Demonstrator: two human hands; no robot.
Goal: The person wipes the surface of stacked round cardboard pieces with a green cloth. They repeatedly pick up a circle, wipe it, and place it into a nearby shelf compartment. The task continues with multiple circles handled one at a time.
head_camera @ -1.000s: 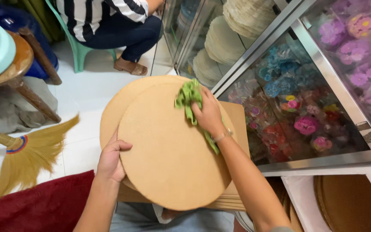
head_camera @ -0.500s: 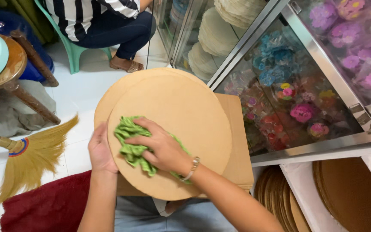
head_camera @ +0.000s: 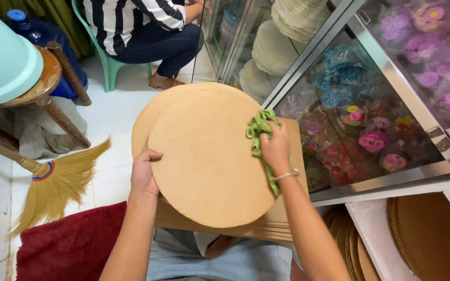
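While the left hand [head_camera: 144, 174] steadies the round board [head_camera: 209, 161] at its left edge, the right hand [head_camera: 275, 148] presses a green cloth [head_camera: 259, 130] against the board's upper right rim. Step in hand, as judged: wiping the board's top face, with the cloth now at the right margin.

Board position: lies flat, on top of a second round board [head_camera: 152, 112] of like colour that shows as a crescent at the upper left. Both rest on a stack of square boards [head_camera: 266, 226] across the person's lap.

Left hand: thumb on top of the board, other fingers curled under the rim and out of sight; a light clamp rather than a full grasp. Forearm comes up from lower left, wrist straight.

Right hand: fingers closed over the bunched cloth, palm down, knuckles toward the glass cabinet [head_camera: 391, 104]. A tail of cloth trails under the wrist, which wears a thin bracelet. Forearm runs in from lower right.

Next move calls for, in my reading: even downward pressure through the cloth across the face, and the left hand holding firm so the board does not slide off the stack.

Nearby: a straw broom [head_camera: 61, 179] on the floor at left, a red mat [head_camera: 66, 244] below it, a seated person in a striped shirt [head_camera: 131, 21] beyond.
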